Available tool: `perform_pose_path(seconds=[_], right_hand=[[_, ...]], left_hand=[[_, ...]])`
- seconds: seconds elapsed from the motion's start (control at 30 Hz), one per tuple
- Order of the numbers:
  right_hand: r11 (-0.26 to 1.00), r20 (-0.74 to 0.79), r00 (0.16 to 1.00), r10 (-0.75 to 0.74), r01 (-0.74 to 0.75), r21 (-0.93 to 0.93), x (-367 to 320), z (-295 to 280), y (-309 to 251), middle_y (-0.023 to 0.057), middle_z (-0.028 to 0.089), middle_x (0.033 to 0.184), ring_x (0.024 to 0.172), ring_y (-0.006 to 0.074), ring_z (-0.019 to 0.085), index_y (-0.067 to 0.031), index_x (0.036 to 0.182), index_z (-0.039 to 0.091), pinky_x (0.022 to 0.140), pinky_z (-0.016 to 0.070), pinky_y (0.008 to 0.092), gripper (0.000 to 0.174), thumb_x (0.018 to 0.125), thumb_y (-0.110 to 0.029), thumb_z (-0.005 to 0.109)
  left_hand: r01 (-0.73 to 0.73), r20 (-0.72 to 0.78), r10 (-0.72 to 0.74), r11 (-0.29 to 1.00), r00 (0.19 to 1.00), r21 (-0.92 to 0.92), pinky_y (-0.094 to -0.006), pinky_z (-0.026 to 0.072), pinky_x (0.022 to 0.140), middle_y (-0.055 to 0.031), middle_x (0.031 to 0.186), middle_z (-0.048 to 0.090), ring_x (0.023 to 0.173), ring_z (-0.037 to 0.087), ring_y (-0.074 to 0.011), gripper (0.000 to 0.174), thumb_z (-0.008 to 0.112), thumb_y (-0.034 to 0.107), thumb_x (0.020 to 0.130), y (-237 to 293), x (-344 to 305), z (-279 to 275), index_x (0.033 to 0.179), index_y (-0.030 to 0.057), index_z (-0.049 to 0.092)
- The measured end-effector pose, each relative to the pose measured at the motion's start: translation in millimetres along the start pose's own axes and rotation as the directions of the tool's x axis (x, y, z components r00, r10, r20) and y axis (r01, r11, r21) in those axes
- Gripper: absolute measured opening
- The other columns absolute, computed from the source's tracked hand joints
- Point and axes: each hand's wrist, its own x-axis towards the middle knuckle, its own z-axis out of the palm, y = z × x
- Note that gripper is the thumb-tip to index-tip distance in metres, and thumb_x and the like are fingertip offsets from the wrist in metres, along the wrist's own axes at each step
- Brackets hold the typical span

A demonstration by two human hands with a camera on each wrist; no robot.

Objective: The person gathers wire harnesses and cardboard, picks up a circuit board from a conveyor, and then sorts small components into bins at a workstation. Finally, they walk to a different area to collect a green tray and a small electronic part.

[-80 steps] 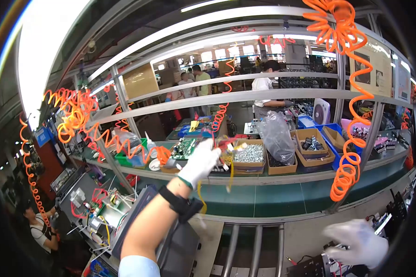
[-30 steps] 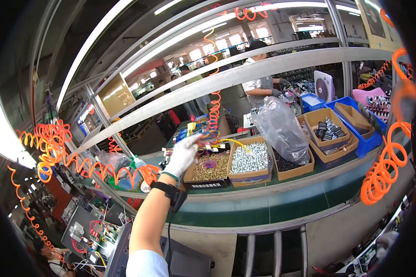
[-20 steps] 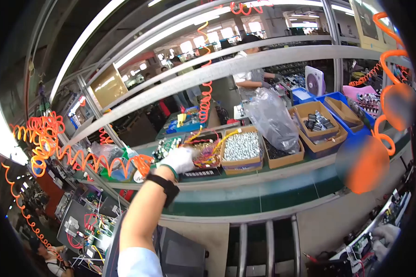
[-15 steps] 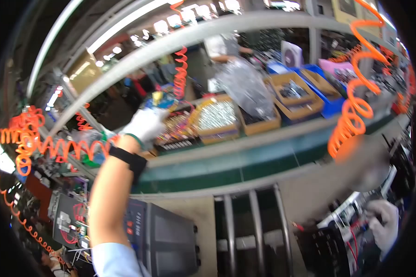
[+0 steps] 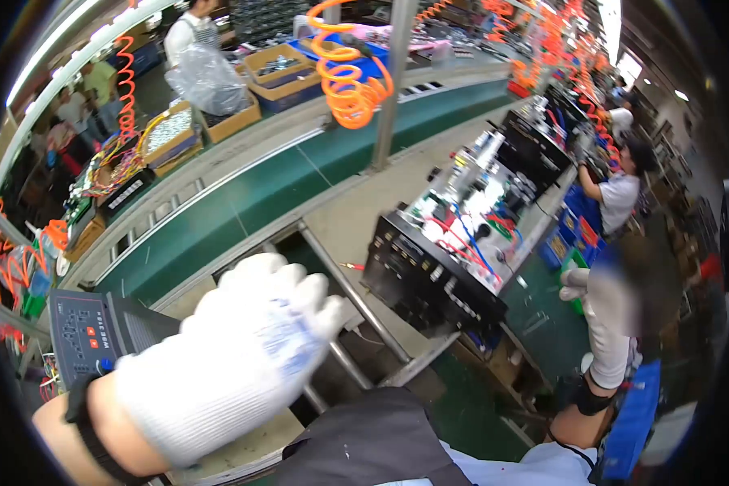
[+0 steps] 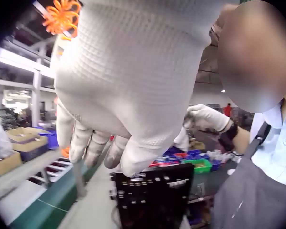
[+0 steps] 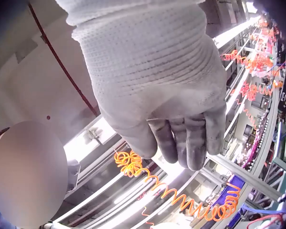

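Observation:
My left hand (image 5: 259, 324), in a white knit glove with blue print on its back, hovers over the metal rollers (image 5: 352, 304). Its fingers hang loosely bent in the left wrist view, with nothing visible between them. To its right sits an open electronic unit (image 5: 437, 279) with a black panel, circuit boards and red and blue wires. My right hand (image 5: 607, 312), gloved as well, is raised past that unit, near a green bin (image 5: 575, 275). In the right wrist view its grey-stained fingers (image 7: 195, 143) droop relaxed and hold nothing visible.
A grey machine (image 5: 81, 332) with a control panel stands at left. Behind the green conveyor (image 5: 275, 178) are cartons of small parts (image 5: 170, 134) and a wire bundle (image 5: 117, 166). An orange coiled hose (image 5: 352, 89) hangs by a post. Another person (image 5: 620, 190) works at far right.
My left hand has left the parts cartons and wire bundle and come back toward my body. The view has swung right, and my right hand has risen away from the open unit.

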Motion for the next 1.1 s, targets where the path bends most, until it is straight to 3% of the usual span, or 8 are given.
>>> perform_pose_path(seconds=[0.1, 0.2, 0.37, 0.47, 0.73, 0.8, 0.93, 1.1], right_hand=[[1.0, -0.04, 0.999, 0.011, -0.012, -0.006, -54, -20, -2, 0.0109, 0.066, 0.099, 0.086, 0.015, 0.063, 0.0072, 0.103, 0.064, 0.08, 0.0473, 0.0261, 0.027, 0.087, -0.013, 0.056], [0.988, -0.108, 0.982, 0.154, -0.155, 0.0, -111, -35, -6, 0.0104, 0.066, 0.099, 0.085, 0.0141, 0.063, 0.0066, 0.103, 0.064, 0.08, 0.0477, 0.0258, 0.026, 0.086, -0.012, 0.056], [0.934, -0.225, 0.909, 0.351, -0.355, 0.021, -193, -62, -20, 0.0073, 0.066, 0.098, 0.086, 0.0127, 0.063, 0.0053, 0.105, 0.064, 0.08, 0.0481, 0.0248, 0.025, 0.082, 0.0, 0.054], [0.929, -0.346, 0.884, 0.315, -0.361, -0.077, -223, -89, -42, 0.0076, 0.066, 0.097, 0.087, 0.0126, 0.063, 0.0054, 0.105, 0.063, 0.08, 0.0488, 0.0254, 0.025, 0.084, 0.001, 0.051], [0.976, -0.349, 0.911, 0.219, -0.209, 0.065, -220, -128, 31, 0.0114, 0.066, 0.098, 0.087, 0.0159, 0.065, 0.0064, 0.106, 0.063, 0.08, 0.051, 0.028, 0.027, 0.091, -0.016, 0.058], [0.971, -0.309, 0.922, 0.232, -0.238, 0.02, -196, -135, 55, 0.0109, 0.066, 0.096, 0.086, 0.0158, 0.065, 0.0064, 0.103, 0.063, 0.08, 0.0508, 0.0274, 0.03, 0.091, -0.02, 0.059], [0.966, -0.206, 0.971, 0.125, -0.167, -0.2, -146, -171, 113, 0.0092, 0.065, 0.09, 0.081, 0.0149, 0.063, 0.0042, 0.098, 0.064, 0.08, 0.046, 0.0274, 0.036, 0.092, -0.031, 0.055], [0.97, -0.173, 0.958, 0.23, -0.211, 0.122, -105, -204, 200, 0.0098, 0.064, 0.097, 0.08, 0.0126, 0.06, 0.0034, 0.105, 0.061, 0.078, 0.0468, 0.0269, 0.033, 0.095, -0.026, 0.052]], left_hand=[[-0.147, -0.254, 0.13, 0.988, 0.958, -0.049, -0.0383, 0.0474, 0.076, -0.0114, 0.089, 0.057, 0.086, 0.058, -0.0285, 0.025, 0.065, 0.017, 0.068, 33, 48, 39, 0.088, 0.0041, 0.057], [-0.27, -0.465, 0.168, 0.949, 0.869, -0.161, -0.046, 0.04, 0.096, -0.0183, 0.122, 0.054, 0.113, 0.051, -0.0349, 0.047, 0.067, 0.028, 0.077, 64, 96, 68, 0.115, 0.0025, 0.056], [-0.229, -0.436, 0.042, 0.894, 0.899, -0.386, -0.0511, 0.0229, 0.108, -0.0152, 0.124, 0.052, 0.124, 0.043, -0.0315, 0.058, 0.067, 0.039, 0.077, 107, 169, 137, 0.125, 0.0098, 0.053], [-0.219, -0.654, -0.029, 0.93, 0.756, -0.294, -0.0521, 0.0225, 0.108, -0.0134, 0.118, 0.057, 0.118, 0.048, -0.0303, 0.05, 0.068, 0.036, 0.077, 116, 171, 156, 0.118, 0.0088, 0.059], [-0.199, -0.589, 0.034, 0.956, 0.808, -0.217, -0.0471, 0.0308, 0.103, -0.0131, 0.105, 0.06, 0.106, 0.053, -0.0311, 0.033, 0.064, 0.022, 0.08, 111, 170, 148, 0.108, 0.0051, 0.062], [-0.239, -0.632, 0.071, 0.953, 0.772, -0.185, -0.0467, 0.0324, 0.1, -0.0122, 0.105, 0.059, 0.105, 0.053, -0.0306, 0.03, 0.063, 0.021, 0.081, 110, 168, 148, 0.107, 0.0056, 0.062], [-0.127, -0.468, -0.039, 0.94, 0.883, -0.317, -0.046, 0.0314, 0.098, -0.0106, 0.103, 0.059, 0.104, 0.052, -0.0288, 0.027, 0.06, 0.022, 0.084, 118, 162, 133, 0.106, 0.0062, 0.063], [0.009, -0.337, -0.145, 0.927, 0.93, -0.374, -0.0467, 0.0314, 0.099, -0.0108, 0.105, 0.058, 0.108, 0.051, -0.0299, 0.026, 0.059, 0.022, 0.086, 128, 154, 120, 0.105, 0.0056, 0.063]])
